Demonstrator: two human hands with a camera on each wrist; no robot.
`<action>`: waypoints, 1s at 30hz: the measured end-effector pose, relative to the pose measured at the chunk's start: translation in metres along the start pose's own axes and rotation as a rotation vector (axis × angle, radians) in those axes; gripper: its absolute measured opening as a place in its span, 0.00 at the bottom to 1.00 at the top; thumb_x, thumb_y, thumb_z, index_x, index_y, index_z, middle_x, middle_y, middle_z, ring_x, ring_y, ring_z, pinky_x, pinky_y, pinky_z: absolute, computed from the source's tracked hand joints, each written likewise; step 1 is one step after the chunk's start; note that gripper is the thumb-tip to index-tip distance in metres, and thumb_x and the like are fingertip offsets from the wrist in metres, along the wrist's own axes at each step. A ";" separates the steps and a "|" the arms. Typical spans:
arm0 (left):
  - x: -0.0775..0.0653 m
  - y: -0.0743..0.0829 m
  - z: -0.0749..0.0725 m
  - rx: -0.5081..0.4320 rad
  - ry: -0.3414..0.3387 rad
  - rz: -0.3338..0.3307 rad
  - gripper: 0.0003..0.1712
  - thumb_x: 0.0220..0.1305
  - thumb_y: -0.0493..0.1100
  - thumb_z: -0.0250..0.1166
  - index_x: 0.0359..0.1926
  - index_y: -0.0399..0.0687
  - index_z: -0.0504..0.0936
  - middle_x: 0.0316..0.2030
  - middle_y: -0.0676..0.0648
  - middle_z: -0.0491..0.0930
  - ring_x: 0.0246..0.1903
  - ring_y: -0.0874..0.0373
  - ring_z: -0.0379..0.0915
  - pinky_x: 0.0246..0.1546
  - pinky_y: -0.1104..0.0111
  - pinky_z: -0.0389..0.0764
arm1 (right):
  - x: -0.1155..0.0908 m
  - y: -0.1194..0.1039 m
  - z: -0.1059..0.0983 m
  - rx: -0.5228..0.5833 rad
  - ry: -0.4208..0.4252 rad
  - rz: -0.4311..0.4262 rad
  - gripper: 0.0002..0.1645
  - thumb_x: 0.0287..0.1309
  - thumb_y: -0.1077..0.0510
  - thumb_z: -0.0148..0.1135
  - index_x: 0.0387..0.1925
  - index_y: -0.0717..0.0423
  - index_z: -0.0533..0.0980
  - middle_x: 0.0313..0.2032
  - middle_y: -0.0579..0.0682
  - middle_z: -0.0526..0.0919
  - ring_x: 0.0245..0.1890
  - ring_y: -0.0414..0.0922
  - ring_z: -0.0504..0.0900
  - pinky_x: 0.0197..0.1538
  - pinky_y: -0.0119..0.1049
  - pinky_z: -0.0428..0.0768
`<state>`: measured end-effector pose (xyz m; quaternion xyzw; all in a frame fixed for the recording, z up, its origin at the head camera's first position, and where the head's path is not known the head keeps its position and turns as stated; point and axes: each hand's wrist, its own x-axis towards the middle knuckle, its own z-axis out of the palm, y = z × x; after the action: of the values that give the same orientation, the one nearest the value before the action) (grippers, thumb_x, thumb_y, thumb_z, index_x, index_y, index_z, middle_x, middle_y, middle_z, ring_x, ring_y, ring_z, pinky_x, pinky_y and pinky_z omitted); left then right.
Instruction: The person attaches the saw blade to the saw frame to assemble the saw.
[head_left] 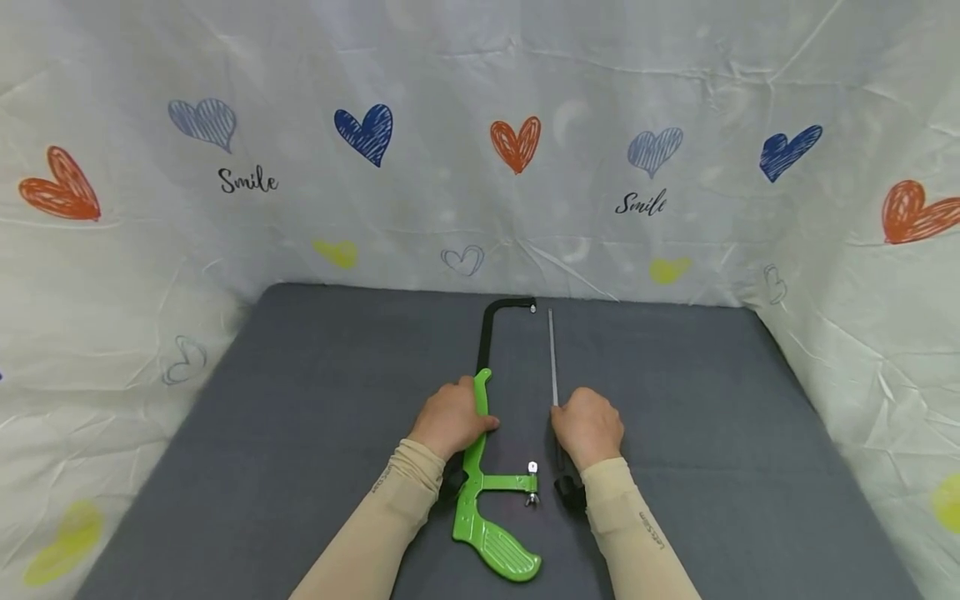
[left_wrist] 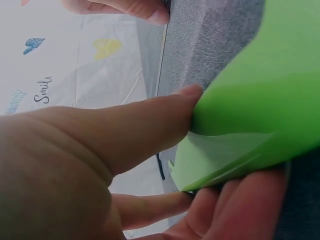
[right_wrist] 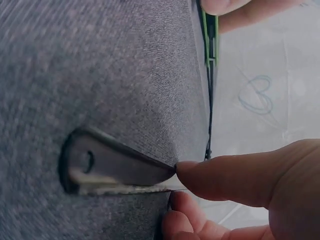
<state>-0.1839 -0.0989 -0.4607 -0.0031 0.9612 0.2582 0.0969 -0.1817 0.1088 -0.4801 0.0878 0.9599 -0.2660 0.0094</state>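
A green hacksaw frame (head_left: 471,500) with a black bent bar (head_left: 485,337) lies lengthwise on the table, its ribbed handle toward me. My left hand (head_left: 450,418) grips the green spine; in the left wrist view the thumb is on one side and the fingers curl beneath. To the right, my right hand (head_left: 590,425) pinches a thin hacksaw blade (head_left: 553,358) that points away from me, alongside the frame's open side. The right wrist view shows the blade's near end (right_wrist: 112,162) with its small hole, between thumb and fingers. A wing nut (head_left: 532,500) sits on the frame's near arm.
Dark grey cloth covers the table (head_left: 322,400). A white curtain (head_left: 420,208) printed with hearts and "Smile" hangs along the back and both sides. A small pin (head_left: 533,308) shows at the far tip of the black bar.
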 end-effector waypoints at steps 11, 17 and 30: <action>0.003 -0.001 -0.001 -0.016 -0.030 -0.048 0.41 0.60 0.51 0.83 0.64 0.31 0.76 0.41 0.35 0.86 0.35 0.46 0.83 0.38 0.56 0.86 | 0.000 -0.002 0.002 0.009 -0.025 0.012 0.28 0.65 0.55 0.65 0.10 0.46 0.67 0.13 0.46 0.67 0.17 0.50 0.72 0.21 0.44 0.68; 0.003 0.001 -0.001 -0.013 -0.035 -0.029 0.41 0.61 0.51 0.83 0.65 0.31 0.76 0.42 0.35 0.86 0.36 0.45 0.83 0.40 0.55 0.86 | 0.000 -0.001 0.000 0.024 -0.011 0.019 0.26 0.65 0.56 0.66 0.11 0.48 0.70 0.14 0.48 0.71 0.17 0.52 0.74 0.21 0.45 0.69; 0.004 0.001 -0.003 -0.027 -0.039 -0.041 0.43 0.61 0.51 0.82 0.68 0.32 0.75 0.42 0.35 0.86 0.36 0.46 0.83 0.40 0.55 0.86 | 0.002 -0.002 0.000 0.021 -0.014 0.031 0.25 0.65 0.55 0.68 0.11 0.49 0.73 0.15 0.48 0.74 0.18 0.52 0.76 0.23 0.45 0.72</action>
<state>-0.1882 -0.0993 -0.4580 -0.0192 0.9553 0.2690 0.1209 -0.1840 0.1070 -0.4790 0.1009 0.9555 -0.2767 0.0195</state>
